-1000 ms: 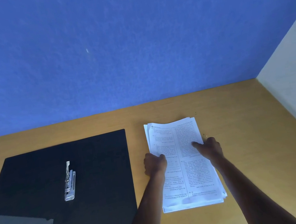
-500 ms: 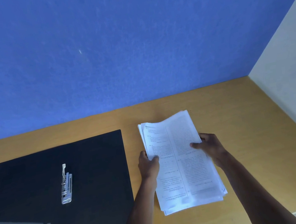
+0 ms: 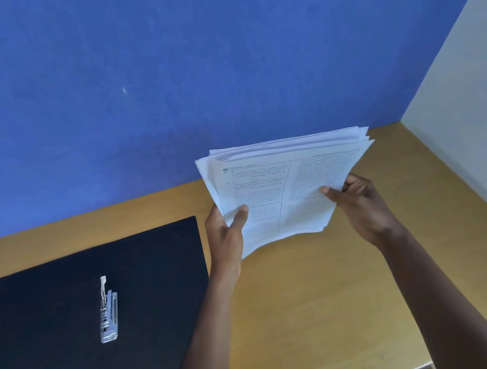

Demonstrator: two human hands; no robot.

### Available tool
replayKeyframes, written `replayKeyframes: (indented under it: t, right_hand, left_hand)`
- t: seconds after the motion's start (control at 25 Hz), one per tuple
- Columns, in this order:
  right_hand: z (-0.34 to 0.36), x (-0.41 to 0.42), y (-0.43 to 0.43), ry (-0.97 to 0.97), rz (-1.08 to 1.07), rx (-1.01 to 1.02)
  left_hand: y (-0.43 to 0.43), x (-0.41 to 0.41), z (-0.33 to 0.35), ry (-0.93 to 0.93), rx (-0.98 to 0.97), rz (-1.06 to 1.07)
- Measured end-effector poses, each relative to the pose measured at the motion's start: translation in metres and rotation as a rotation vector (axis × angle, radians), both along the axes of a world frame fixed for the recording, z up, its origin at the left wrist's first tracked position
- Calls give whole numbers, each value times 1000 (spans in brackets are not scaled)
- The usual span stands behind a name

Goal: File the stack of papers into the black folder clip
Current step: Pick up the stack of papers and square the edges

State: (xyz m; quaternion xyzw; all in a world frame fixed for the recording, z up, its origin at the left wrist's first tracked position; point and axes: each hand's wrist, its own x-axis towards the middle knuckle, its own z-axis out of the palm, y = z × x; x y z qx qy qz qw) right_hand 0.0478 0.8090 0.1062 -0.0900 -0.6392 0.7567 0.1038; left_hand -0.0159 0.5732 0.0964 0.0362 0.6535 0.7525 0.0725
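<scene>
Blue wall [image 3: 98, 79] behind; both hands, left [image 3: 226, 236] and right [image 3: 359, 203], grasped the white printed paper stack [image 3: 286, 191] above the tabletop [image 3: 313, 299]; best squared before reaching the open black folder's [image 3: 155, 273] silver clip [image 3: 109, 313].

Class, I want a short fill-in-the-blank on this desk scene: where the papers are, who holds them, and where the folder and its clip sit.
1. The stack of papers is held by ____ hands, clear of the desk.
2. The black folder lies open to the ____ of the left hand.
3. The metal clip on the folder holds ____ papers.
4. The right hand has its grip on the stack's ____ edge.

Missing words: both; left; no; right
</scene>
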Motion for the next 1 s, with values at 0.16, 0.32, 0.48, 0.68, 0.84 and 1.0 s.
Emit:
replayKeyframes:
  t: [0.16, 0.32, 0.48, 0.68, 0.84, 1.0]
  right_hand:
    - [-11, 5, 1, -14, -5, -86]
    - [-31, 12, -2, -65, -29, -140]
    - [-30, 8, -11, -68, -18, -130]
    - [-19, 1, -15, -17, -46, -116]
    - [-16, -6, -10, 1, -46, 3]
    - [-18, -5, -9, -1, -27, 68]
  left_hand:
    - [1, -1, 2, -42, 38, -23]
    - [-3, 5, -9, -60, -22, -34]
    - [-8, 5, -14, -33, -38, -63]
    - [-9, -5, -7, 0, -15, -92]
    - [-11, -16, -1, 50, 10, -118]
    - [-15, -16, -5, 63, 18, -125]
